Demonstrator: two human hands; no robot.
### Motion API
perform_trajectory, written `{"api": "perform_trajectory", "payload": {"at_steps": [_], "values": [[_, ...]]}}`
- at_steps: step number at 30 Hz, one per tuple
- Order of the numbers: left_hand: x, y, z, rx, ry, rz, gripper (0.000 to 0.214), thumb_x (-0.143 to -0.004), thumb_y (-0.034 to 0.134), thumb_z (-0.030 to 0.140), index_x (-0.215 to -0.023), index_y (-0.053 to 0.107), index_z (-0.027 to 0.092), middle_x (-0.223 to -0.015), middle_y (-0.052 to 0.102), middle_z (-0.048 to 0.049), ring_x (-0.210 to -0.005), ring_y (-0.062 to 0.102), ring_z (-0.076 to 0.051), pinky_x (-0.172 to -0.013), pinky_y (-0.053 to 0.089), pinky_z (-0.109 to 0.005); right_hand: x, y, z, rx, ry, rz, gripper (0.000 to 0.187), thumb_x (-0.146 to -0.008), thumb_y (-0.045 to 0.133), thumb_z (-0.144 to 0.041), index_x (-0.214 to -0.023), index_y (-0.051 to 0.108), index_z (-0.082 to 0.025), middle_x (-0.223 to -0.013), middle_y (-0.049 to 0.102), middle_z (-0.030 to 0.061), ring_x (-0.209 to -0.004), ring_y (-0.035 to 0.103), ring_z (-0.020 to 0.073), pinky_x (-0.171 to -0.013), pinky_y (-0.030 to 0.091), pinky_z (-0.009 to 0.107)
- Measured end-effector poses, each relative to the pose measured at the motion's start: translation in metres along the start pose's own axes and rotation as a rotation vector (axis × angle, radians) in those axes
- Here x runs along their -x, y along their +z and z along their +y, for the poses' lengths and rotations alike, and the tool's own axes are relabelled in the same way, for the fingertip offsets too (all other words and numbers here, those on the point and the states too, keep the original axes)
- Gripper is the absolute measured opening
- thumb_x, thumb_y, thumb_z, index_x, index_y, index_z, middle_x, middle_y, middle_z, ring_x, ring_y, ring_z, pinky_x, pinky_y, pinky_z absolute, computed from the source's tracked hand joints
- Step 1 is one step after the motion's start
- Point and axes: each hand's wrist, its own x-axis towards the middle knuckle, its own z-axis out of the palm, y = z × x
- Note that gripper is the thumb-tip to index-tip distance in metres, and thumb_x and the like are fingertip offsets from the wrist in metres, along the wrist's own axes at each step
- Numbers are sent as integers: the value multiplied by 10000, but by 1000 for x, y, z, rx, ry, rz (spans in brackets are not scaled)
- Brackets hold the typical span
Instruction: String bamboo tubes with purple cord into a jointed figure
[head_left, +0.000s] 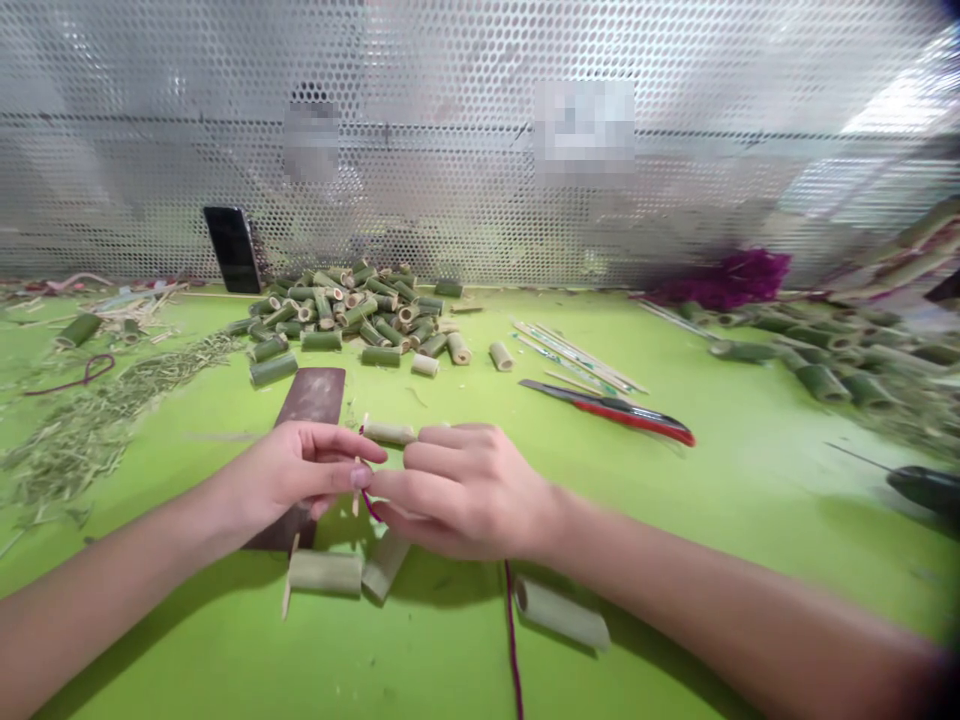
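Observation:
My left hand [292, 470] and my right hand [465, 490] meet above the green mat [675, 520], their fingertips close together. The left fingers pinch a thin pale bamboo sliver [356, 485]. My right fingertips grip a red cord [513, 640], which trails down across the mat. Just beyond the fingers lies a short bamboo tube [388, 433]. Below my hands are two more tubes [326, 573] [385, 565], with a third [562, 614] lying on the right. A dark brown abrasive pad [309, 398] lies partly hidden under my left hand.
A heap of cut bamboo tubes [345, 310] lies ahead, by a propped phone [232, 250]. Red-handled cutters [615, 412] and thin sticks [577, 358] lie to the right. Bamboo shavings [90, 430] cover the left. Long bamboo pieces [825, 370] lie far right, before a perforated metal screen [480, 110].

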Motion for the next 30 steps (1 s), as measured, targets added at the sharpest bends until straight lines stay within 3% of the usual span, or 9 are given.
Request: {"api": "perform_trajectory", "payload": {"at_steps": [5, 8, 14, 18, 21, 25, 30], "values": [[-2, 4, -3, 92, -13, -3, 428, -673, 923, 436, -988, 785, 181, -675, 657, 17, -454, 400, -51, -443, 299, -210, -1, -5, -1, 44, -67, 9, 100, -983, 582, -137, -1039, 661, -163, -616, 562, -52, -537, 470, 113, -510, 333, 301], [-1, 8, 1, 106, -13, 18, 415, -646, 932, 427, -940, 783, 175, -600, 609, 40, -444, 389, -51, -439, 288, -206, -1, -3, -4, -22, -23, 22, 92, -972, 577, -118, -1011, 655, -146, -633, 583, -41, -540, 476, 113, -511, 339, 293], [3, 12, 10, 50, 87, 151, 314, -690, 902, 348, -929, 769, 195, -689, 673, 31, -499, 449, -65, -468, 367, -205, -1, 2, -7, -287, 315, -23, 78, -971, 553, -150, -1017, 615, -155, -741, 651, -13, -586, 561, 89, -557, 423, 210], [9, 16, 13, -71, 216, 242, 270, -726, 875, 341, -940, 773, 211, -856, 760, -14, -727, 651, -140, -657, 530, -253, -4, 3, -9, -415, 590, -72, 87, -986, 525, -206, -988, 601, -163, -603, 529, -75, -467, 431, 66, -475, 343, 197], [13, 21, 14, -232, 272, 350, 245, -778, 824, 391, -952, 770, 227, -848, 759, -11, -691, 632, -148, -611, 521, -262, -7, 3, -11, -509, 776, -98, 122, -989, 511, -256, -951, 592, -172, -570, 457, -92, -454, 381, 62, -450, 303, 195], [16, 25, 13, -334, 326, 424, 215, -814, 772, 392, -964, 752, 240, -870, 766, -15, -684, 627, -165, -565, 494, -272, -10, 3, -13, -573, 885, -119, 154, -975, 511, -293, -920, 595, -176, -571, 436, -88, -467, 374, 66, -445, 290, 199], [16, 27, 12, -331, 363, 412, 185, -823, 752, 382, -946, 736, 244, -880, 761, -18, -738, 662, -187, -604, 530, -287, -11, 3, -12, -620, 932, -154, 172, -955, 535, -318, -893, 616, -179, -550, 433, -85, -462, 363, 69, -442, 263, 206]]}}
